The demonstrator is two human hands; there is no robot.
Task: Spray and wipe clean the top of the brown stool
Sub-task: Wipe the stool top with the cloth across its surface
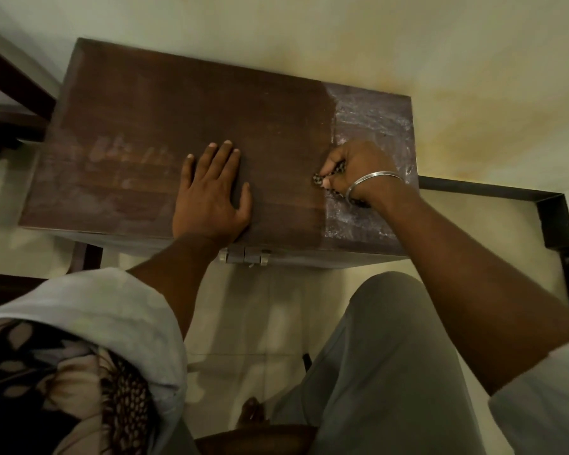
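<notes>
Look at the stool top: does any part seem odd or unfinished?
Yes. The right end of the stool top is whitish and streaky, unlike the darker middle. The right hand, clutching a patterned cloth, works at that boundary. Fainter pale smears mark the left part.

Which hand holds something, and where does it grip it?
The right hand clutches a bunched patterned cloth; the left hand lies flat, holding nothing.
</notes>
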